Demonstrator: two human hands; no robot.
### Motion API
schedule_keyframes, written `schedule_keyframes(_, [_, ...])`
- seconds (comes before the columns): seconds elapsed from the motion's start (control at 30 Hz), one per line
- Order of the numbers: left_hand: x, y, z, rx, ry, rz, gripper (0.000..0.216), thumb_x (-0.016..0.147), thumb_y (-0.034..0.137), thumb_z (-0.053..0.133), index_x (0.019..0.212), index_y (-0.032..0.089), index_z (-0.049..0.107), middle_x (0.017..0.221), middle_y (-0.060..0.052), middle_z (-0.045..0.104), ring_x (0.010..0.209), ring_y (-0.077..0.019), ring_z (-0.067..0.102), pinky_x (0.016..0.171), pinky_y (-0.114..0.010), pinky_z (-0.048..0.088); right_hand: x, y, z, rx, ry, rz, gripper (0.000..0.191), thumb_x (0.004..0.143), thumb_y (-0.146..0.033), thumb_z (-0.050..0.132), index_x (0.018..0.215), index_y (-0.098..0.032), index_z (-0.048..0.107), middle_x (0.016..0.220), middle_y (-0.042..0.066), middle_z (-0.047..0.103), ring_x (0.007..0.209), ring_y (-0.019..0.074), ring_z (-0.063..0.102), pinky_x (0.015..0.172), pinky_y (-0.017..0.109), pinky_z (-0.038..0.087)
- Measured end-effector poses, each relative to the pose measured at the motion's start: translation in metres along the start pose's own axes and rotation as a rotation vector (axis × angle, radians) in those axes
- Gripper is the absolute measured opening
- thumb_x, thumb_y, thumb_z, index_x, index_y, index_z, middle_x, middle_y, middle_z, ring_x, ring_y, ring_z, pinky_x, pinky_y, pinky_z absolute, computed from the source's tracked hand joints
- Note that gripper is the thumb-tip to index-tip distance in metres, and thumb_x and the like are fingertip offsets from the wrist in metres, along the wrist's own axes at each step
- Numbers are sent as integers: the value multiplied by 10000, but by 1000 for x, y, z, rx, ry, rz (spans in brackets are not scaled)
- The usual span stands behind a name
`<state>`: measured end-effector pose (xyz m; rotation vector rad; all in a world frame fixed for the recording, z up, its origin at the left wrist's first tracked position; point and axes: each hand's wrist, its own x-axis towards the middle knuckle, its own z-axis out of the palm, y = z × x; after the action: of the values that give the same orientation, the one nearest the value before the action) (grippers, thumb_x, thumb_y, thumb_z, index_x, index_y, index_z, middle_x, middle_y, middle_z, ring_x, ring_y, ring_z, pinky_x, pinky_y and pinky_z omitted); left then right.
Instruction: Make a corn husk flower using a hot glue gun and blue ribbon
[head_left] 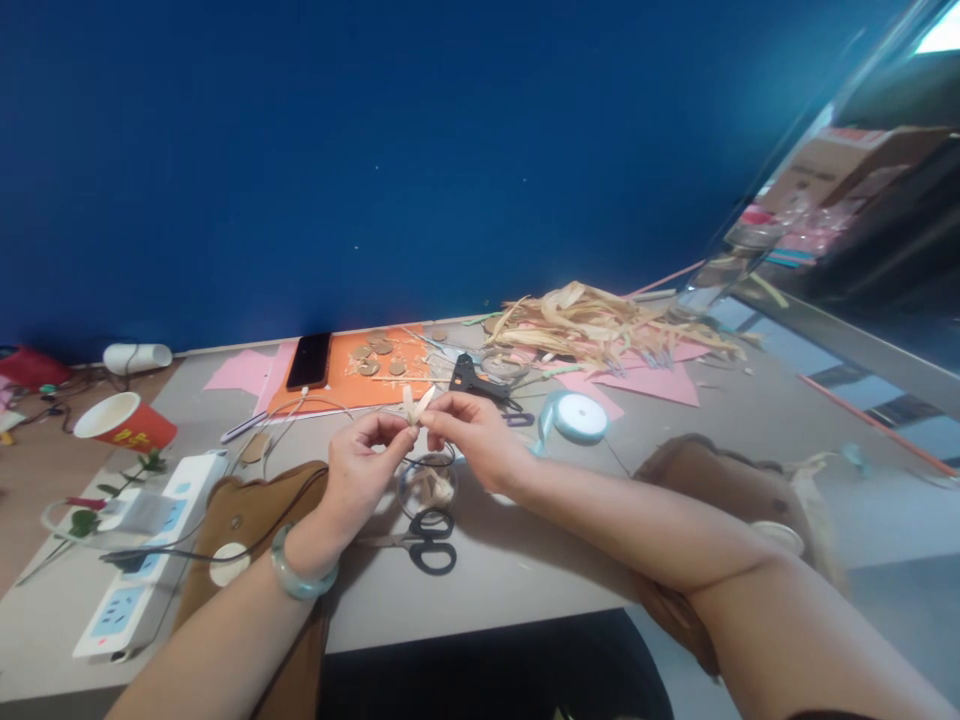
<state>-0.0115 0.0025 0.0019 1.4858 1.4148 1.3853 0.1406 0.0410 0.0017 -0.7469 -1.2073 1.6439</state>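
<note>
Pinched between my two hands is a small pale piece of dried husk (422,402), with two petal-like tips standing up. My left hand (369,462), a bangle on its wrist, grips its lower end with thumb and fingers. My right hand (478,437) pinches the same piece from the right; its fingertips partly hide it. Just below the hands, a clear round container (442,490) holds more pale pieces. Black-handled scissors (433,545) lie in front of it. Behind the hands rest a black glue gun (474,378) and a roll of light blue ribbon (581,416).
A heap of dried husks (581,325) covers pink paper at the back right. Further left are a phone (309,361), orange paper (345,353) with small discs, a red paper cup (131,424) and a power strip (120,600) with cables. A blue partition (375,150) stands behind.
</note>
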Motion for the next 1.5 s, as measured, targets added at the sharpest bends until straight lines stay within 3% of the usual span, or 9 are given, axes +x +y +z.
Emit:
schedule_keyframes(0.47, [-1, -3, 1, 12, -10, 16, 152, 718, 295, 721, 708, 150, 677, 666, -34, 685, 623, -137, 610, 610, -243, 492, 2, -3, -3, -72, -71, 22, 240, 731, -363, 738, 672, -162, 619, 577, -34, 530, 574, 99, 475, 587, 249, 371])
schedule_keyframes(1.0, [-1, -3, 1, 17, 8, 9, 165, 727, 299, 713, 728, 143, 658, 676, -32, 672, 609, -128, 597, 597, -238, 482, 1, -3, -1, -77, -56, 26, 173, 688, -271, 751, 665, -156, 624, 618, -31, 559, 566, 85, 481, 568, 236, 385])
schedule_keyframes(1.5, [-2, -5, 3, 39, -13, 71, 137, 751, 300, 700, 748, 165, 680, 699, -27, 694, 618, -128, 620, 606, -231, 501, 3, -4, -2, -161, -55, 34, 245, 686, -337, 769, 663, -156, 606, 597, -35, 555, 565, 86, 486, 541, 224, 374])
